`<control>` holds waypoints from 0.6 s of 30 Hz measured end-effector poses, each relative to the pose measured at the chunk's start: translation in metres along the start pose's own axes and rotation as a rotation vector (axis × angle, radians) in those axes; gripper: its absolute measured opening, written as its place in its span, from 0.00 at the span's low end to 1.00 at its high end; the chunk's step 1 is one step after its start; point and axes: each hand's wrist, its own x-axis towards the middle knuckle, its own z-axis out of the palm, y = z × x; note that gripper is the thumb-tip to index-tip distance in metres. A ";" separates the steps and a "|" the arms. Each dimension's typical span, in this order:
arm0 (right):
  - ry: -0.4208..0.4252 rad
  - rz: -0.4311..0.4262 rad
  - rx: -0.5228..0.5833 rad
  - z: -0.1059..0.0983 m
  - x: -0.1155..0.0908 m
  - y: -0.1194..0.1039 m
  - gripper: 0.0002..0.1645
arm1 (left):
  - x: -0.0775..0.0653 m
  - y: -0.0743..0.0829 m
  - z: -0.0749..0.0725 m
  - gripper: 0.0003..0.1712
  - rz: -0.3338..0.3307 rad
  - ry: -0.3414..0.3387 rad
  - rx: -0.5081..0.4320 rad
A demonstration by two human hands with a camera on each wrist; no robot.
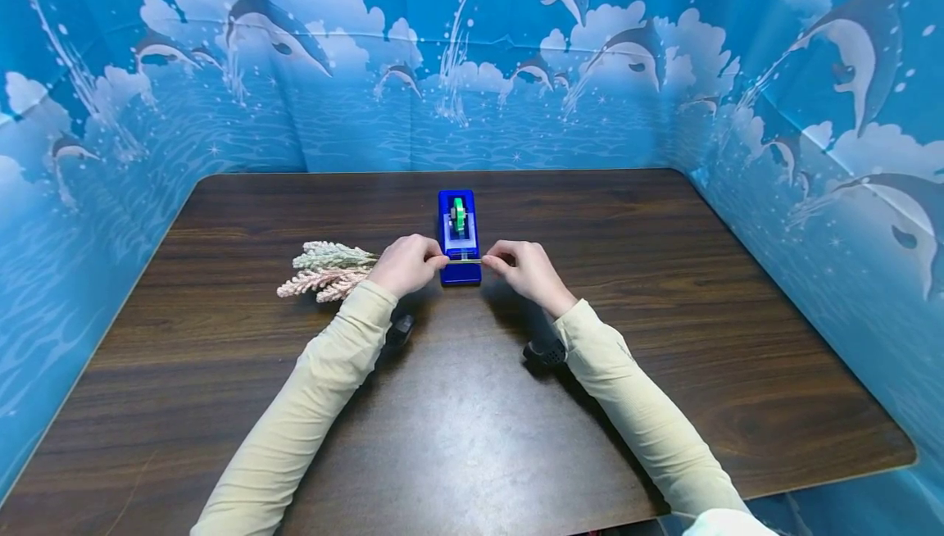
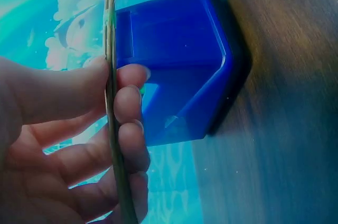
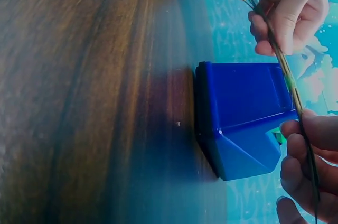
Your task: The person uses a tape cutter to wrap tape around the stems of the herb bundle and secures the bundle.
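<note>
A bunch of dried-looking flowers (image 1: 332, 270), pale green and pink, extends left from my left hand (image 1: 409, 264). That hand pinches its thin brown stems (image 2: 110, 49) between thumb and fingers. Farther along the same stems, my right hand (image 1: 527, 270) grips them near their ends. The stems run level between both hands, over the front part of a blue tape dispenser (image 1: 460, 274). A green tape roll (image 1: 459, 215) sits in the dispenser. Between the hands a greenish patch (image 3: 289, 81) shows on the stems; whether it is tape, I cannot tell.
The dispenser stands on a dark brown wooden table (image 1: 472, 421). A blue curtain (image 1: 354, 110) with dolphins hangs behind the table and along its sides. Dark wrist devices (image 1: 544, 353) sit under both sleeves, close to the tabletop.
</note>
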 end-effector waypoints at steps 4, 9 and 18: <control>0.045 -0.021 0.005 0.001 0.000 -0.001 0.08 | 0.000 -0.001 0.002 0.08 -0.005 0.051 -0.023; 0.067 -0.018 0.009 0.002 -0.001 -0.002 0.07 | -0.001 0.000 0.004 0.07 -0.024 0.083 -0.029; 0.090 -0.006 -0.042 0.010 -0.001 0.001 0.14 | 0.001 0.000 0.007 0.08 -0.029 0.100 -0.011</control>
